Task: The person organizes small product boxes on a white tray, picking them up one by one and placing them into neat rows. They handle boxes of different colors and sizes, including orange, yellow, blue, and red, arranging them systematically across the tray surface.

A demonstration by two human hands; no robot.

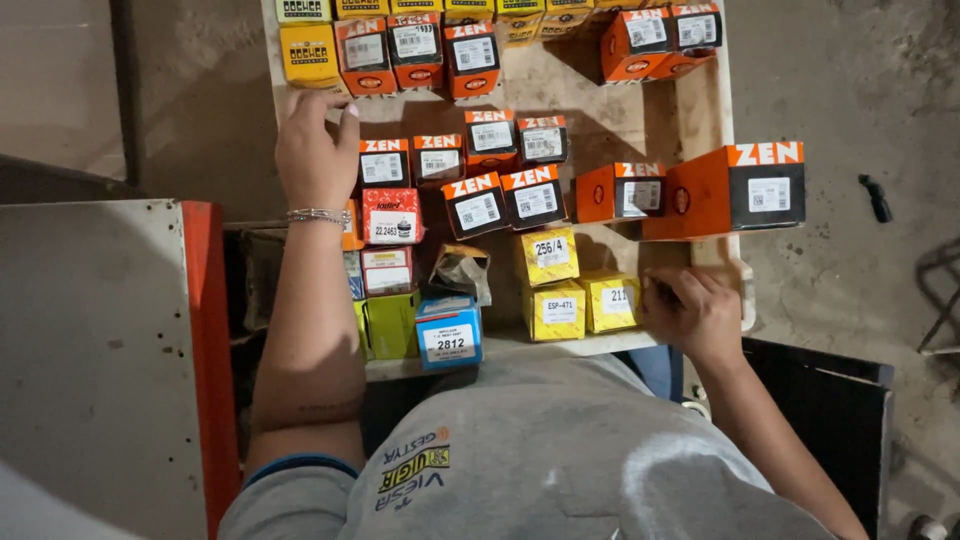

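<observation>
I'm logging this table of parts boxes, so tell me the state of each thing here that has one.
Left hand: flat on the table top, holding nothing.
Right hand: curled at the table edge beside the yellow boxes.
Large orange and black box: closed, lying on its side.
Blue box: closed, upright.
Crumpled brown packet: open, torn.
Red box: closed.

I see a large orange-and-black box (735, 190) at the right edge of the surface (600, 110), with a smaller orange box (620, 190) just beside it. A blue box (449, 333) sits at the near edge, a crumpled paper wrapper (462, 270) behind it. Along the far edge runs a row of orange boxes (415, 50). A grey cabinet with an orange side (200, 330) stands left of the surface.
</observation>
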